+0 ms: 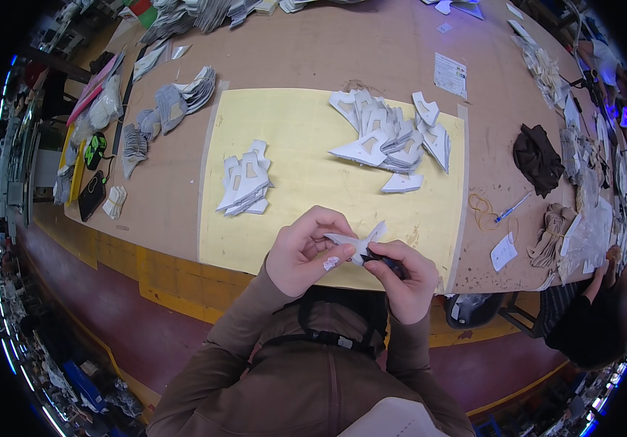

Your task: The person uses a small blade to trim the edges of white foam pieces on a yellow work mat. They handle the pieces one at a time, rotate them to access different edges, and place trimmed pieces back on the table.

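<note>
Close to the table's front edge, my left hand pinches a curved white-grey cut piece between thumb and fingers. A small white patch is stuck on the left thumb. My right hand is closed around a small black tool, its dark tip against the piece; the fingers hide most of it, so its kind is unclear. Beyond my hands, a yellow sheet carries a small pile of similar pieces at left and a larger, looser pile at right.
Left of the sheet lie grey stacked pieces, a black phone and a green-black device. To the right are a dark cloth, a blue pen, rubber bands and a paper tag. Another person is at the right edge.
</note>
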{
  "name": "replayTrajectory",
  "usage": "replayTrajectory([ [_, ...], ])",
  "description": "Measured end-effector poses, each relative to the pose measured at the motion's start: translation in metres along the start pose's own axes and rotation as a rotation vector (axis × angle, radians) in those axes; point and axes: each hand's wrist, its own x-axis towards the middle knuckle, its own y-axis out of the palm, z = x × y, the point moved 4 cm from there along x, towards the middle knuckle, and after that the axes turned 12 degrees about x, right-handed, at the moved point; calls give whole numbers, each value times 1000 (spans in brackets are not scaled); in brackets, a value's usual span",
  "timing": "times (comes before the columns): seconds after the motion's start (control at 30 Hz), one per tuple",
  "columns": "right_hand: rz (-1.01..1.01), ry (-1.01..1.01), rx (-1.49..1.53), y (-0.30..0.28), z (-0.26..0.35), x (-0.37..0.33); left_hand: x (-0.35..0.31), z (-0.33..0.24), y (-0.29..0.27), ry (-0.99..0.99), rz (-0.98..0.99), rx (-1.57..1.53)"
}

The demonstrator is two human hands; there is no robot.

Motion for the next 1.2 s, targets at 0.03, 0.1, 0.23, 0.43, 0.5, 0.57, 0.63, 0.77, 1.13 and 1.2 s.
replayTrajectory([
  [0.03, -5, -9, -7, 0, -1, -1, 0, 0, 0, -10, -3, -18],
  [0.1, -17, -26, -22, 0, -5, -2, 0, 1, 0, -30, -6, -54],
  [0.23, -53, -53, 35, 4, -8, -5, 1, 4, 1, -56, -25, -91],
  [0.43, -27, -100, -39, 5, -4, -4, 2, 4, -1, -112, -84, -161],
  [0.5, 10, -116, -86, 5, 1, -2, 2, 5, -2, -113, -91, -165],
  [0.57, 23, -105, -101, 4, 2, 0, 1, 7, -2, -109, -92, -145],
  [0.63, 20, -73, -82, 3, 2, 0, 0, 7, -2, -90, -71, -130],
  [0.77, -18, -25, 13, 4, -5, -3, 1, 5, -1, -67, -70, -125],
  [1.13, -62, -24, 70, 6, -10, -4, 4, 8, -1, -124, -108, -197],
  [1.2, -16, -62, -89, 4, -4, -2, 3, 8, -2, -120, -108, -189],
])
